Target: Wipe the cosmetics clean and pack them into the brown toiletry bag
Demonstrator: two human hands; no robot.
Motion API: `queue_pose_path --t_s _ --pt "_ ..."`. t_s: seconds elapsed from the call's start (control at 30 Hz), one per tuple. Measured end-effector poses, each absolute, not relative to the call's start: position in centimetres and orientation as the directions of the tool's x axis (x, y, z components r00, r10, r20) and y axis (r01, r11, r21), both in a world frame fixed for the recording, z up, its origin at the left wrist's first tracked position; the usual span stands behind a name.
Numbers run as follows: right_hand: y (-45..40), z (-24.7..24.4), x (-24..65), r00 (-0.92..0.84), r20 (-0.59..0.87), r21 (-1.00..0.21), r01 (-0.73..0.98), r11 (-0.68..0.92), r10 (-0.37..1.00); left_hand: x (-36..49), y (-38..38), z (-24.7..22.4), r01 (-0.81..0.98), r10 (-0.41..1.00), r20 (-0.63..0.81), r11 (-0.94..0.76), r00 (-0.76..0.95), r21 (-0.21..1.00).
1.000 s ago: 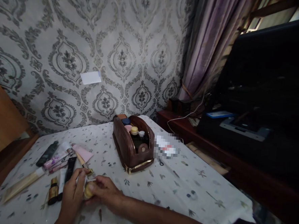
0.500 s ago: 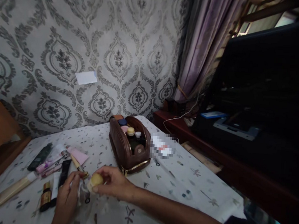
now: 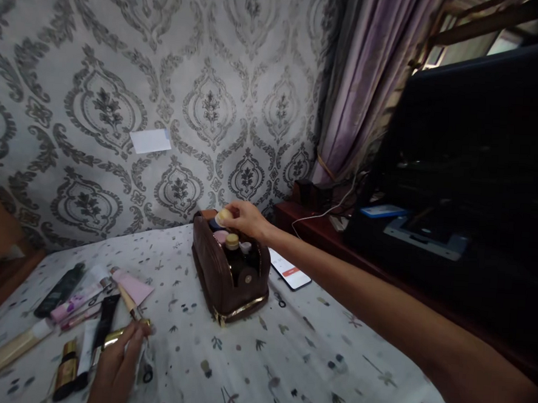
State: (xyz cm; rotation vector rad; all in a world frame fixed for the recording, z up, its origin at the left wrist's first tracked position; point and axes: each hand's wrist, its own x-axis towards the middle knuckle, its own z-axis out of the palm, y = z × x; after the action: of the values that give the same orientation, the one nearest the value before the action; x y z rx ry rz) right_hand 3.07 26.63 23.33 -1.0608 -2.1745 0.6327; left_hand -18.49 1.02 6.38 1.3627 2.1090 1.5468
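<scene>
A brown leather bag (image 3: 210, 268) stands unzipped, with several jars and lids inside, among them a yellow-lidded jar (image 3: 232, 242). Over its far end my right hand (image 3: 247, 219) grips a small yellow-lidded jar (image 3: 224, 216). At the lower left my left hand (image 3: 116, 359) is closed round a gold-coloured tube (image 3: 113, 338); part of it is hidden by the fingers. Beside that hand lie a black tube (image 3: 106, 316), a gold and black bottle (image 3: 66, 368), a pink tube (image 3: 134, 284) and a dark green bottle (image 3: 60, 289).
A phone (image 3: 292, 276) with a lit screen lies right of the bag. A beige tube (image 3: 2, 355) is at the far left. Behind stands the patterned wall (image 3: 209, 131); a dark red ledge (image 3: 313, 228) with a cable and a large black screen (image 3: 458, 164) fill the right.
My right hand has carried the yellow-lidded jar from beside my left hand up and right to the bag's far end. My left hand has moved slightly down; more gold shows at its fingers.
</scene>
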Motion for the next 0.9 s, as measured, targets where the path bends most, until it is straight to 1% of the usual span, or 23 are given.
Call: queue_pose_path --t_s 0.23,0.37,0.57,0.73,0.9 --pt "28.7 22.5 1.1 -0.558 0.224 -0.513 0.629 0.584 0.799 -18.6 1.1 6.1 0.594 0.755 0.376 0.023 -0.538 0.804" --pt "29.1 22.2 0.9 -0.560 0.190 -0.458 0.676 0.577 0.806 -18.9 1.1 6.1 0.639 0.798 0.377 0.013 -0.471 0.769" --pt "29.6 22.0 0.8 -0.574 0.146 -0.410 0.706 0.578 0.805 -18.8 1.1 5.3 0.638 0.804 0.367 0.021 -0.469 0.770" --pt "29.6 22.1 0.3 -0.565 0.126 -0.369 0.736 0.567 0.816 -18.9 1.1 4.6 0.634 0.783 0.421 -0.044 -0.459 0.772" --pt "29.1 21.9 0.1 -0.564 0.092 -0.350 0.753 0.557 0.820 -18.8 1.0 5.2 0.645 0.824 0.400 -0.056 -0.401 0.762"
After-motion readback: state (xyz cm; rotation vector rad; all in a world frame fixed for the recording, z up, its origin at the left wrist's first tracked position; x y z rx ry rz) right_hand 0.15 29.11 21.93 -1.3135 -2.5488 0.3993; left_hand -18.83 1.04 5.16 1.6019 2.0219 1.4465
